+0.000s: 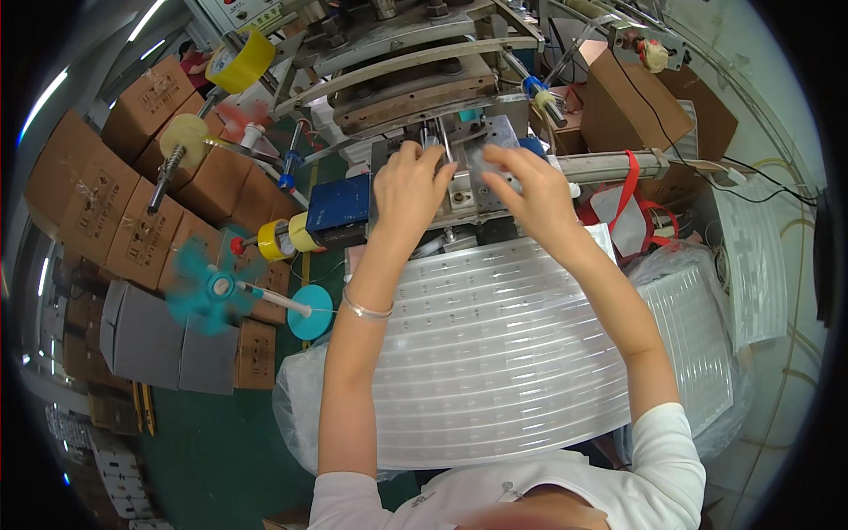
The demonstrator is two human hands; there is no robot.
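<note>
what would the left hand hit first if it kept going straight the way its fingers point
Probably the machine's dark press block above the metal bed: the left hand points up-frame toward it. Depth is unclear, so the fingers might slide under it instead.

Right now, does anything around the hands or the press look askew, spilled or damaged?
Nothing stands out. The left hand and right hand rest on a clear plastic sheet on the press bed. The stack of clear blister sheets below lies even. The teal fan is only blurred by spinning.
</note>
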